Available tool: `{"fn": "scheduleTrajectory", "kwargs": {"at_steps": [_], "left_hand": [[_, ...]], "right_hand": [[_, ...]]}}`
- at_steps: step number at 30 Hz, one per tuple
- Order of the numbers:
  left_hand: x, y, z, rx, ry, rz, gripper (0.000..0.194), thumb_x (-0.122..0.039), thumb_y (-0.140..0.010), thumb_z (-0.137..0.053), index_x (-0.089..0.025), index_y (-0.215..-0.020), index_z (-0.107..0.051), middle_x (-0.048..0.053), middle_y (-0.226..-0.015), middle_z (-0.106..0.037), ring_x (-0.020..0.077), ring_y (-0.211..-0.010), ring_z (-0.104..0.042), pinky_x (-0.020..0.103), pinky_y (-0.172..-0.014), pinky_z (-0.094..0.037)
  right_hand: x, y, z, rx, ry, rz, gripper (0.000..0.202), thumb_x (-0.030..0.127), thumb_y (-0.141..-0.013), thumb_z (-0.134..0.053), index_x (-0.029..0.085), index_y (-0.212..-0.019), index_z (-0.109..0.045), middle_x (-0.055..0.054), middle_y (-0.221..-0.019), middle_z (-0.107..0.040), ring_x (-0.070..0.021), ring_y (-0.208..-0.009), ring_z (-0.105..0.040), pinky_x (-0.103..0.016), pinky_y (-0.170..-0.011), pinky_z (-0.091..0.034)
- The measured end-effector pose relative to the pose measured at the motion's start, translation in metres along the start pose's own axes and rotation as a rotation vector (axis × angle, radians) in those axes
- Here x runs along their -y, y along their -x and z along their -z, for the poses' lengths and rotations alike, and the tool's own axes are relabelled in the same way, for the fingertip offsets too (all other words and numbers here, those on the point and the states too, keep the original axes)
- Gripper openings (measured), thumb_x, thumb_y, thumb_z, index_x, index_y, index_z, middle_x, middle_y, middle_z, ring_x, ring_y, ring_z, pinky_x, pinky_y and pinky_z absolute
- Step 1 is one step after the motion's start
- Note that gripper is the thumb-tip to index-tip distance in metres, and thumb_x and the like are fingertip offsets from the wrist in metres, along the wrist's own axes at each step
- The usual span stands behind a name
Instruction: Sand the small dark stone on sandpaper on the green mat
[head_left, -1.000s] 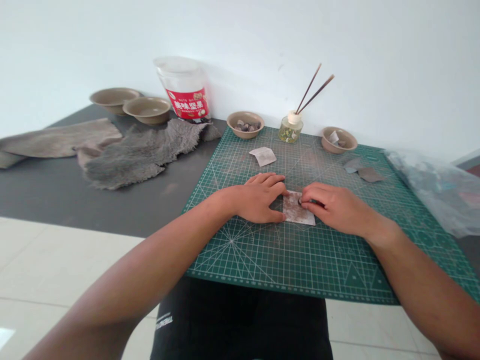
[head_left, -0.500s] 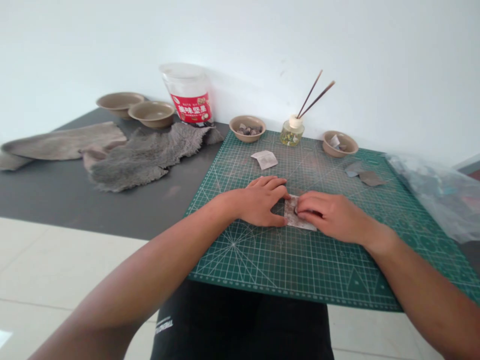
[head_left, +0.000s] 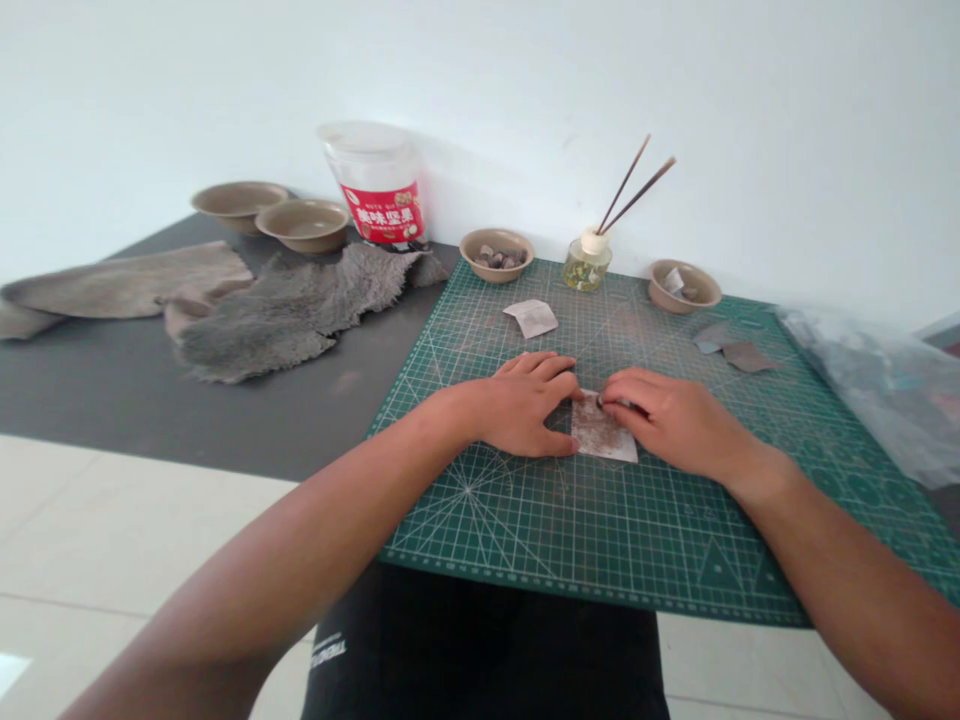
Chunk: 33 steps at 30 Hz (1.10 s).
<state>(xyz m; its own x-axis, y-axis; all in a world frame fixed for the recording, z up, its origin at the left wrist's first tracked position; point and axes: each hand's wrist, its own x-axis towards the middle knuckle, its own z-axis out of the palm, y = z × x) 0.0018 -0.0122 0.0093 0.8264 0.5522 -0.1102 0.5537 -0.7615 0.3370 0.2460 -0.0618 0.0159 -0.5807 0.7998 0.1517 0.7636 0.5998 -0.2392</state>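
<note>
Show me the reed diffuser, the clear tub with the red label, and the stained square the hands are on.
Reed diffuser [head_left: 586,272]: head view, on its glass bottle.
Clear tub [head_left: 386,213]: head view, on its red label.
Stained square [head_left: 600,436]: head view, on its brown-smudged face.

Counted: tan bowls [head_left: 496,274], four | labelled tub [head_left: 384,212], one | reed bottle [head_left: 586,267], one | reeds [head_left: 636,195], two | cutting mat [head_left: 600,530], one | pale squares [head_left: 602,432], two | darker scraps [head_left: 750,357], two | plastic bag [head_left: 892,395], one | dark piece [head_left: 600,401], one, pinched | fuzzy grey material [head_left: 277,315], count was unclear | bowl chunks [head_left: 501,259] were too jumbled
</note>
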Motion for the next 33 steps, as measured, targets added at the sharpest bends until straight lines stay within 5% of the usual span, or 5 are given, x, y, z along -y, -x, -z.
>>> {"fn": "scheduleTrajectory", "kwargs": {"at_steps": [5,11,15,21,33], "left_hand": [[-0.001,0.0,0.0,0.014,0.016,0.01,0.066,-0.064,-0.087,-0.057,-0.024,-0.139,-0.046,0.013,-0.163,-0.021,0.0348,-0.151,-0.012,0.053,-0.119,-0.018],[0.0,-0.001,0.0,0.008,0.008,0.011,0.067,-0.064,-0.087,-0.057,-0.023,-0.139,-0.047,0.013,-0.164,-0.02,0.0351,-0.152,-0.012,0.053,-0.12,-0.016],[-0.001,-0.001,0.001,0.021,0.017,0.01,0.067,-0.064,-0.087,-0.057,-0.023,-0.139,-0.046,0.014,-0.163,-0.02,0.0348,-0.152,-0.012,0.052,-0.12,-0.017],[-0.001,-0.001,-0.001,0.008,0.006,0.022,0.067,-0.064,-0.086,-0.058,-0.025,-0.139,-0.046,0.011,-0.164,-0.019,0.0342,-0.152,-0.011,0.052,-0.12,-0.015],[0.0,-0.002,0.0,0.014,0.013,0.02,0.068,-0.065,-0.086,-0.058,-0.024,-0.139,-0.046,0.012,-0.164,-0.019,0.0344,-0.152,-0.01,0.052,-0.12,-0.016]], "right_hand": [[0.004,0.002,0.002,0.104,-0.097,0.131,0.018,0.025,-0.098,-0.052,0.026,-0.1,-0.069,-0.002,-0.11,-0.073,-0.0191,-0.097,-0.069,-0.031,-0.079,-0.054],[0.003,-0.003,0.004,0.046,-0.04,-0.015,0.016,0.025,-0.097,-0.053,0.025,-0.1,-0.068,-0.003,-0.108,-0.074,-0.0202,-0.093,-0.07,-0.033,-0.08,-0.053],[0.008,-0.001,0.004,0.148,-0.13,0.104,0.014,0.028,-0.098,-0.054,0.026,-0.1,-0.068,-0.001,-0.106,-0.072,-0.0186,-0.096,-0.069,-0.031,-0.083,-0.052],[0.0,-0.001,0.004,0.041,-0.037,-0.013,0.014,0.026,-0.097,-0.052,0.024,-0.099,-0.066,-0.004,-0.106,-0.071,-0.0204,-0.092,-0.068,-0.035,-0.082,-0.051],[0.001,-0.005,0.001,0.062,-0.064,0.025,0.013,0.026,-0.098,-0.053,0.023,-0.096,-0.066,-0.004,-0.102,-0.07,-0.0198,-0.091,-0.067,-0.035,-0.082,-0.052]]}}
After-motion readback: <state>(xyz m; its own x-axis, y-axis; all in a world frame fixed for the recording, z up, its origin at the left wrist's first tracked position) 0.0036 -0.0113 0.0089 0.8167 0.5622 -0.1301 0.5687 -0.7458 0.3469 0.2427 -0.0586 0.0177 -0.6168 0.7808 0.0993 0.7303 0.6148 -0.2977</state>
